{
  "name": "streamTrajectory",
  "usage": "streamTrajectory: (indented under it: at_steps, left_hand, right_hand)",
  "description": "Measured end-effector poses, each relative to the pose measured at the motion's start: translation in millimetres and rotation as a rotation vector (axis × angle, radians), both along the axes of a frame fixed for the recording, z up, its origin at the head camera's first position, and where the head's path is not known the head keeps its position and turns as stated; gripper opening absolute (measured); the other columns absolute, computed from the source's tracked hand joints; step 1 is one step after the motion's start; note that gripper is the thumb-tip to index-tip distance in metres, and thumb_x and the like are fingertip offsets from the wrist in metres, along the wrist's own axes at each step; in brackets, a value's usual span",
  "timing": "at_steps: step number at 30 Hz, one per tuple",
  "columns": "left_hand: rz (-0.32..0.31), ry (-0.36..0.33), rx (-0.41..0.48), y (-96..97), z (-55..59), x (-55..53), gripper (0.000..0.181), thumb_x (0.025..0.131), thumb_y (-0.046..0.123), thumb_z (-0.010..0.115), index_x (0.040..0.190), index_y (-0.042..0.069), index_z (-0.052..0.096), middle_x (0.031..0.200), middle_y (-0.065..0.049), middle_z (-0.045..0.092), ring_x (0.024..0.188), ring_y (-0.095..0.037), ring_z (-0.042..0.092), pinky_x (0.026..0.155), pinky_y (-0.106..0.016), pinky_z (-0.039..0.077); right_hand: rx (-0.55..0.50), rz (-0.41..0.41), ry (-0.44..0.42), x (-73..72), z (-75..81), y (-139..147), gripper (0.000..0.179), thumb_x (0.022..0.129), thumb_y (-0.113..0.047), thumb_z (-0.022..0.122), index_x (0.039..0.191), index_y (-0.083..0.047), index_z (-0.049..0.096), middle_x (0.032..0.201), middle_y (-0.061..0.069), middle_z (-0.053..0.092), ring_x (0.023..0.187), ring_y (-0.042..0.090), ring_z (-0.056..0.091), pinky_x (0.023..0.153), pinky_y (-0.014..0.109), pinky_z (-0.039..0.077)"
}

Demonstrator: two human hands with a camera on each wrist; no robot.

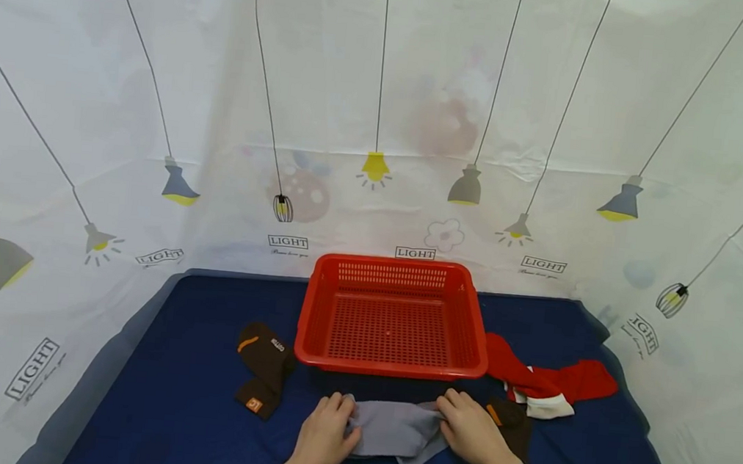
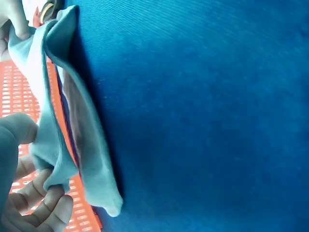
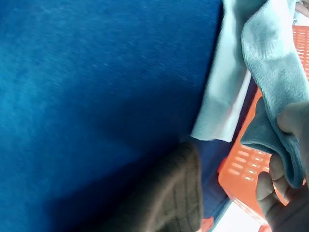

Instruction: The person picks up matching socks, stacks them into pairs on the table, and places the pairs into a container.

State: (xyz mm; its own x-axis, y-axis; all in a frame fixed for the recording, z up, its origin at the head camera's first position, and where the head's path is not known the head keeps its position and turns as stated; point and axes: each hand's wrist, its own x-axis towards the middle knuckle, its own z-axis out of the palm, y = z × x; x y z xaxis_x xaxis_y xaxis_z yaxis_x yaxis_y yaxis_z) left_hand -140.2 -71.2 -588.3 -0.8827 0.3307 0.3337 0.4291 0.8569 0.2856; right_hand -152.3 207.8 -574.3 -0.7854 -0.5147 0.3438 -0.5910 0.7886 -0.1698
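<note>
Both hands hold a grey sock (image 1: 387, 429) stretched sideways in front of the red basket. My left hand (image 1: 325, 434) pinches one end between thumb and fingers, seen closer in the left wrist view, where the cloth (image 2: 50, 135) hangs in a fold. At the other end, my right hand (image 1: 476, 434) pinches the ribbed cuff (image 3: 265, 128). A second grey sock (image 3: 219, 108) lies on the blue cloth just beneath the held one. Beside my right hand is a brown sock (image 1: 513, 429), partly hidden by that hand.
The red plastic basket (image 1: 384, 369) stands behind the hands, nothing visible inside. Another brown sock (image 1: 264, 359) lies folded to its left. Red socks with white parts (image 1: 551, 380) lie at its right. A printed white curtain (image 1: 385, 78) encloses the blue-covered surface (image 1: 185, 392).
</note>
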Motion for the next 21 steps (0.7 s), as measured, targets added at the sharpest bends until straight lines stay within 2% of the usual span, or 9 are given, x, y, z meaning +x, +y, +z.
streamTrajectory:
  at_steps: [5,8,11,15,21]
  left_hand:
    - [-0.015,0.149,-0.043,-3.5,-5.7,0.1,0.023,0.064,0.023,0.075,0.074,0.017,0.056,0.069,0.003,0.043,0.059,-0.015,0.044,0.048,-0.025,0.036]
    - [-0.015,0.19,-0.062,-6.5,-6.1,0.3,0.023,0.062,0.024,0.077,0.075,0.018,0.059,0.071,0.004,0.045,0.061,-0.015,0.045,0.051,-0.027,0.037]
    - [-0.003,0.166,-0.067,-9.3,-4.9,-0.2,0.023,0.062,0.026,0.077,0.078,0.02,0.061,0.077,0.004,0.048,0.065,-0.014,0.047,0.055,-0.029,0.039]
    - [0.013,0.127,-0.062,-12.9,-2.2,-1.3,0.025,0.064,0.027,0.076,0.085,0.02,0.065,0.087,0.001,0.053,0.073,-0.016,0.05,0.061,-0.032,0.042]
    - [0.032,0.118,-0.072,-19.0,-3.2,0.2,0.03,0.063,0.024,0.078,0.089,0.016,0.065,0.086,0.0,0.054,0.071,-0.017,0.051,0.06,-0.032,0.043]
  right_hand:
    - [0.019,-0.028,-0.004,2.4,-5.0,1.4,0.025,0.072,-0.018,0.074,0.091,-0.021,0.059,0.084,-0.01,0.048,0.069,0.006,0.042,0.057,0.021,0.036]
    - [0.014,-0.075,-0.054,3.6,-4.8,2.6,0.029,0.075,-0.027,0.073,0.1,-0.022,0.061,0.091,-0.01,0.051,0.073,0.007,0.046,0.06,0.024,0.038]
    - [0.004,-0.136,-0.09,3.4,-2.4,3.1,0.034,0.076,-0.034,0.071,0.107,-0.022,0.062,0.098,-0.008,0.054,0.078,0.009,0.049,0.063,0.028,0.041]
    - [0.003,-0.181,-0.097,1.9,0.4,3.2,0.04,0.076,-0.037,0.071,0.112,-0.022,0.061,0.104,-0.005,0.055,0.083,0.012,0.052,0.063,0.03,0.041]
    - [-0.009,-0.206,-0.07,1.6,-6.0,2.0,0.037,0.075,-0.029,0.073,0.11,-0.019,0.063,0.101,-0.003,0.056,0.081,0.014,0.052,0.061,0.03,0.042]
